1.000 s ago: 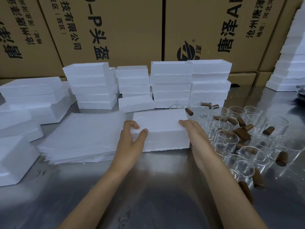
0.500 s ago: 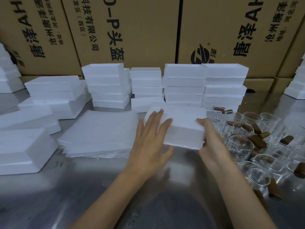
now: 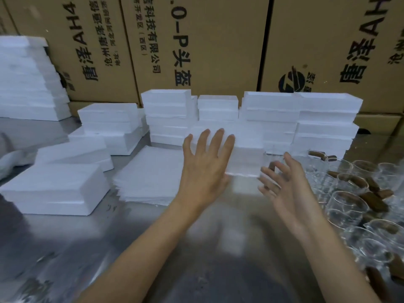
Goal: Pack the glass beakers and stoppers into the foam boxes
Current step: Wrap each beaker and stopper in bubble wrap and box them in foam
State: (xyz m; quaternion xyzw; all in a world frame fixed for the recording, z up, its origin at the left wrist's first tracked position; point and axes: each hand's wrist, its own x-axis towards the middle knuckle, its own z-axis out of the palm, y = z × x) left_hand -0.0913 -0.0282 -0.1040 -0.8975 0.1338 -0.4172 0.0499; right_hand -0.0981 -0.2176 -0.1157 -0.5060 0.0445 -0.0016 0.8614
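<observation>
Packing is barely begun — the glass beakers (image 3: 345, 206) and brown stoppers (image 3: 373, 200) lie loose right of the foam box (image 3: 247, 158), which the left hand (image 3: 205, 169) presses with straight fingers while the right hand (image 3: 282, 182) hovers beside it, fingers spread and holding nothing.

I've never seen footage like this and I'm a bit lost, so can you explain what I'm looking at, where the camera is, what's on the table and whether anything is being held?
There is no machine here: a person wears a camera on the head, looking forward and down at their own arms. The left hand lies with straight fingers against a white foam box. The right hand is spread open beside that box, blurred, gripping nothing. On the steel table are stacks of foam boxes, a pile of white foam sheets, and at right many glass beakers mixed with brown stoppers. Cardboard cartons stand behind.
</observation>
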